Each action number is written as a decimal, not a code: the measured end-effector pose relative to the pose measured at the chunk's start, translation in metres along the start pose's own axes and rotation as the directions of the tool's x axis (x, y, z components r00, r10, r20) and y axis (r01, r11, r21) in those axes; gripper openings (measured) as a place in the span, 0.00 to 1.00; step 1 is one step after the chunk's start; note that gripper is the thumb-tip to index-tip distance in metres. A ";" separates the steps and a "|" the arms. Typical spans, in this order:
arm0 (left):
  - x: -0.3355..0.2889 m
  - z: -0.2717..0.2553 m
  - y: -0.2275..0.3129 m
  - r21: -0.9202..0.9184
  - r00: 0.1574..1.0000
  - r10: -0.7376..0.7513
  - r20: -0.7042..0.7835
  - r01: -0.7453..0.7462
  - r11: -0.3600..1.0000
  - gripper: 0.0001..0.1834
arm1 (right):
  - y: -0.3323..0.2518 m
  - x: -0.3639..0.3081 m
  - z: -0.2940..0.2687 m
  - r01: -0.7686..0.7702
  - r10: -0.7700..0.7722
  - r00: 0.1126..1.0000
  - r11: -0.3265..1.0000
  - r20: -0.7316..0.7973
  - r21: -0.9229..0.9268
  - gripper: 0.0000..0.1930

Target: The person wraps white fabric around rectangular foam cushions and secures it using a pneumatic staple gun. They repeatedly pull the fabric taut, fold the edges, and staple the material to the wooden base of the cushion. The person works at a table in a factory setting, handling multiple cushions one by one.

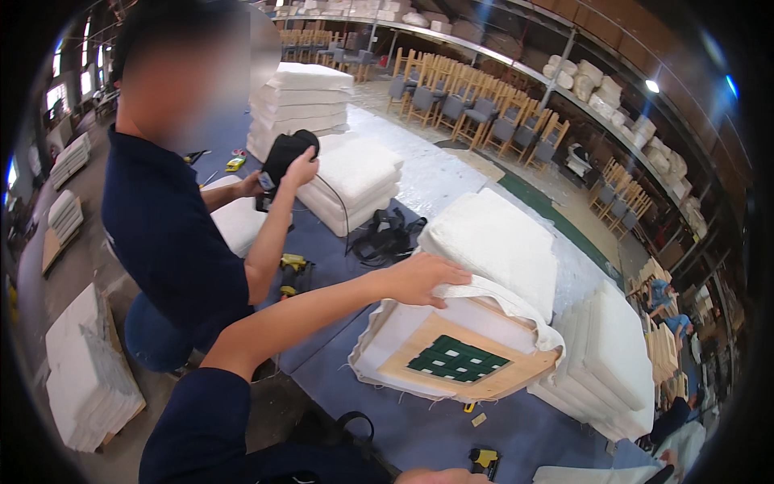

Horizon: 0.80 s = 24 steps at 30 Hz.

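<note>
My left hand (423, 278) grips the top edge of a white-covered chair seat (476, 323), fingers over the fabric and thumb on the underside. The seat stands tilted on its edge, its wooden frame and dark green woven webbing (455, 359) showing; loose white fabric hangs round its rim. Behind it lies a stack of white seats (492, 242). My right hand (443, 477) shows only in part at the lower edge, its fingers mostly out of sight. Close to it lies a yellow and black power tool (484, 460) on the blue-grey table.
At my left a co-worker (173, 194) holds a black device (286, 161) with a cable. Another yellow tool (294, 266) and black straps (387, 236) lie on the table (322, 355). White seat stacks (597, 363) stand at the right, wooden-framed chairs (476, 113) farther back.
</note>
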<state>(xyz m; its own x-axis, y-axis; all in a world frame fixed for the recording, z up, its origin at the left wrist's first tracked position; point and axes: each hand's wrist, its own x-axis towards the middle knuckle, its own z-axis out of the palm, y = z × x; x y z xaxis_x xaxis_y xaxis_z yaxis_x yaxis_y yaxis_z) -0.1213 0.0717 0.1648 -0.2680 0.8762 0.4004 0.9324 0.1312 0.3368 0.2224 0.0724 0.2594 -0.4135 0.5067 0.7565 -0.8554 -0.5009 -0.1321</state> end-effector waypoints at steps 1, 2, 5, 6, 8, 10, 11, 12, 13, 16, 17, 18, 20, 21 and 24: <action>0.001 0.000 0.002 -0.007 1.000 0.011 -0.014 -0.011 1.000 0.40 | -0.002 -0.002 -0.012 0.008 -0.007 0.999 1.000 0.049 -0.024 0.08; 0.000 -0.001 0.004 -0.005 1.000 -0.003 -0.028 0.003 1.000 0.40 | -0.004 -0.004 -0.022 0.010 -0.006 0.995 0.999 0.095 -0.040 0.09; -0.001 -0.002 0.010 -0.060 0.998 -0.029 -0.054 0.025 0.998 0.40 | -0.006 -0.009 -0.029 -0.012 0.011 1.000 0.991 -0.009 -0.133 0.08; -0.002 -0.001 0.011 -0.052 0.997 -0.032 -0.067 0.029 0.998 0.40 | -0.008 -0.008 -0.036 -0.029 0.032 0.999 0.997 0.038 -0.071 0.07; -0.003 0.003 0.011 -0.037 0.995 -0.037 -0.096 0.034 0.999 0.41 | -0.010 0.000 -0.052 -0.069 0.062 0.989 0.996 0.137 0.048 0.07; -0.011 0.006 0.008 -0.040 0.989 -0.053 -0.136 0.048 0.998 0.41 | -0.009 0.008 -0.052 0.004 -0.018 0.989 0.996 0.147 0.094 0.06; -0.011 0.006 0.010 -0.046 0.986 -0.053 -0.159 0.046 0.998 0.41 | -0.009 0.015 -0.052 0.043 -0.059 0.986 0.993 0.155 0.110 0.06; -0.011 0.006 0.011 -0.048 0.987 -0.066 -0.146 0.060 0.997 0.41 | -0.015 0.015 -0.055 -0.014 -0.002 0.992 0.992 0.125 0.127 0.06; -0.011 0.005 0.013 -0.049 0.988 -0.080 -0.133 0.074 0.996 0.41 | -0.024 0.014 -0.059 -0.071 0.057 0.994 0.987 0.098 0.147 0.06; -0.009 0.002 0.022 -0.018 0.984 -0.110 -0.138 0.109 0.994 0.40 | -0.030 0.024 -0.063 -0.118 0.107 0.990 0.983 0.088 0.137 0.07; -0.008 0.002 0.023 -0.005 0.983 -0.114 -0.140 0.115 0.993 0.40 | -0.030 0.026 -0.064 -0.109 0.098 0.991 0.987 0.091 0.117 0.07; -0.006 0.002 0.021 -0.008 0.983 -0.105 -0.153 0.105 0.994 0.40 | -0.030 0.024 -0.071 -0.098 0.085 0.991 0.986 0.100 0.135 0.06; -0.006 0.003 0.019 -0.020 0.980 -0.098 -0.171 0.096 0.995 0.39 | -0.027 0.020 -0.089 -0.086 0.068 0.992 0.981 0.106 0.172 0.06; -0.007 0.003 0.019 -0.034 0.980 -0.085 -0.181 0.080 0.996 0.39 | -0.026 0.024 -0.095 -0.135 0.104 0.980 0.973 0.168 0.185 0.05; -0.008 -0.001 0.021 -0.064 0.977 -0.072 -0.201 0.060 0.996 0.39 | -0.022 0.043 -0.104 -0.212 0.160 0.960 0.951 0.229 0.227 0.04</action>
<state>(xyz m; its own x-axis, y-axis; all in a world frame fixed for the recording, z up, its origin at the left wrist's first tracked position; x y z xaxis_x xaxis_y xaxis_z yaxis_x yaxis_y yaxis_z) -0.0999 0.0672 0.1696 -0.3778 0.7537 0.5378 0.8970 0.1539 0.4144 0.1908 0.1781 0.2276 -0.4620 0.2459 0.8521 -0.6548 -0.7425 -0.1408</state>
